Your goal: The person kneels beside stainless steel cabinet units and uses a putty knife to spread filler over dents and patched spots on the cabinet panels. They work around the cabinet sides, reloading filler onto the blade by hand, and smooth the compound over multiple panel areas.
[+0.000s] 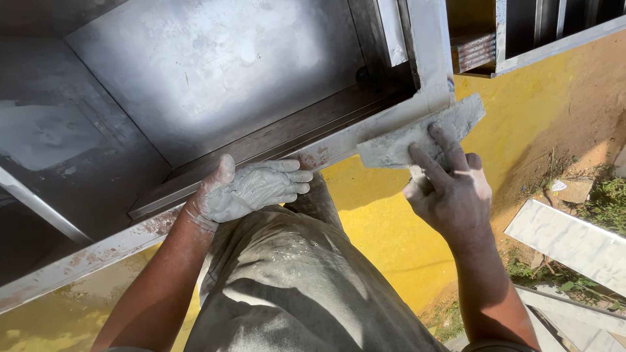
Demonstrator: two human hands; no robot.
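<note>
My right hand (448,192) grips a flat putty blade (417,133) coated in grey filler, and two fingers press the blade against the lower corner of a grey window frame (365,133). My left hand (251,188), smeared with grey filler, rests flat on the frame's lower ledge, fingers together and pointing right, holding nothing. The frame's ledge shows rust-coloured spots near my left hand. My knee in dusty grey trousers (293,280) is raised between my arms, close to the wall.
A yellow wall (385,228) runs below the frame. A dark recess with a grey panel (215,65) lies inside the frame. White slabs (570,238) lie on the ground at right among weeds and soil. A second window opening (535,32) is at top right.
</note>
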